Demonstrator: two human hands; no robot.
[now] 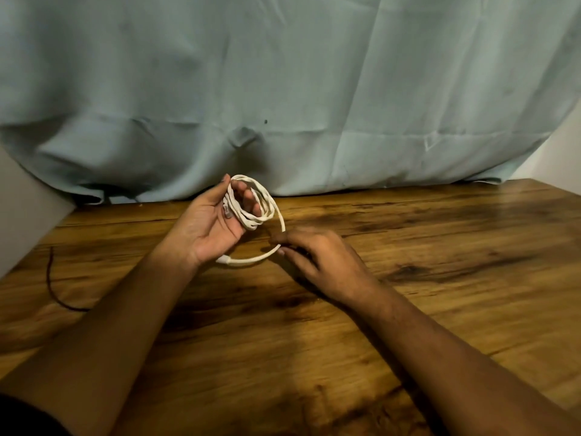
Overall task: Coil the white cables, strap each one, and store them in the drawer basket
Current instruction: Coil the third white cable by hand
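A white cable [261,199] is wound in several loops around the fingers of my left hand [210,225], which is raised palm-up above the wooden table [440,278]. The cable's loose tail curves down and to the left, ending in a white plug [224,260] below my left wrist. My right hand [314,256] pinches that tail between thumb and fingertip, low over the table. No strap and no drawer basket are in view.
A pale blue-grey cloth [314,89] hangs behind the table's far edge. A thin dark cord [50,278] lies on the table at the left. White walls [25,215] border the table at the left and far right.
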